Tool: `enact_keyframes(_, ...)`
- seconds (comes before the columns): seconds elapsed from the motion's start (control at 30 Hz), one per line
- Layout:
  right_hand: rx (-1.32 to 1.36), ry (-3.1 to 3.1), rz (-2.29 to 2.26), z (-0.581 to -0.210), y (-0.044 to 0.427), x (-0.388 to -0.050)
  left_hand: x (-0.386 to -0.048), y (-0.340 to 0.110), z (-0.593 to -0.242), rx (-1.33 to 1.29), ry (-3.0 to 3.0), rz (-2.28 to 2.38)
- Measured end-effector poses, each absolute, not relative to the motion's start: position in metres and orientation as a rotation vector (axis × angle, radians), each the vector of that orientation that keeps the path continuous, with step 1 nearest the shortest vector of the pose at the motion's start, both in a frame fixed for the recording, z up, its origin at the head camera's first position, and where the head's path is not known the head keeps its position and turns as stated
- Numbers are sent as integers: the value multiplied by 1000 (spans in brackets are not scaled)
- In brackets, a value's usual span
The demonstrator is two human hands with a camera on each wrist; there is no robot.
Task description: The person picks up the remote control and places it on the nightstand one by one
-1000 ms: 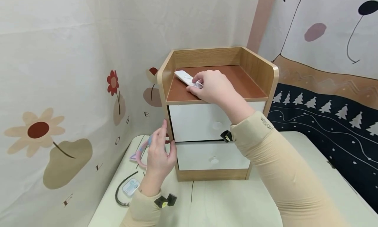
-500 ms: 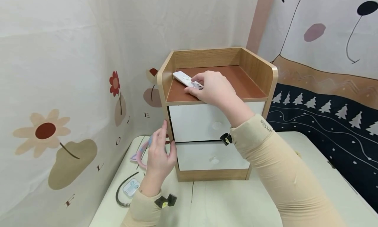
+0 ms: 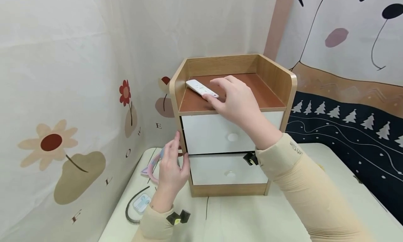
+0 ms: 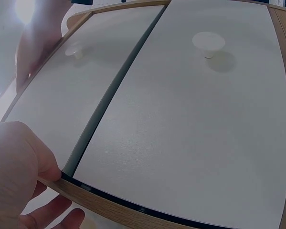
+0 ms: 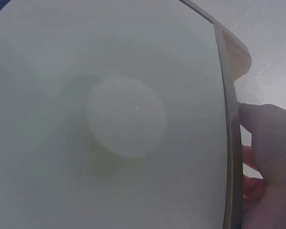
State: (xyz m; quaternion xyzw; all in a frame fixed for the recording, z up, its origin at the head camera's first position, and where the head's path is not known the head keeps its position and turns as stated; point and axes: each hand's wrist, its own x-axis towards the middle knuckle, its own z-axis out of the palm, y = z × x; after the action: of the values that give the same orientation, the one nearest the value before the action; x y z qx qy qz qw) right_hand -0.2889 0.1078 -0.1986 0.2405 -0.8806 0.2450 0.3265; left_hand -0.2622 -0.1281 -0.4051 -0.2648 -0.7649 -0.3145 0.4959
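A white remote control (image 3: 201, 89) lies slantwise on the brown top shelf of a small wooden cabinet (image 3: 221, 66), near its left side. My right hand (image 3: 237, 100) is over the shelf beside the remote, fingers spread and lifted off it; the thumb tip is close to its near end, and contact cannot be told. My left hand (image 3: 172, 173) rests against the cabinet's left edge. In the left wrist view, its thumb (image 4: 47, 162) lies on the front edge while the other fingers are on the outer side. Both white drawers, upper (image 3: 207, 133) and lower (image 3: 211, 170), are closed.
The cabinet stands on a pale table (image 3: 226, 217). Left of it lie a pink headband-like ring (image 3: 152, 171), a small clear case (image 3: 141, 202) and a black coiled cord (image 3: 128, 212). A patterned curtain (image 3: 78, 77) hangs behind and to the left.
My right hand has let go of the remote control and drawn slightly back to the right; the remote stays on the shelf. My left hand keeps its place on the cabinet edge.
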Motion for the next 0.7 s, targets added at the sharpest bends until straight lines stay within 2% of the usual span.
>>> enact_keyframes(0.47,716,-1878,650,-213,157,-263,-261,-128,-404,-634,-1859,-741)
enact_keyframes(0.7,699,-1684,704,-234,186,-257,-259,-127,-404,-634,-1862,-749)
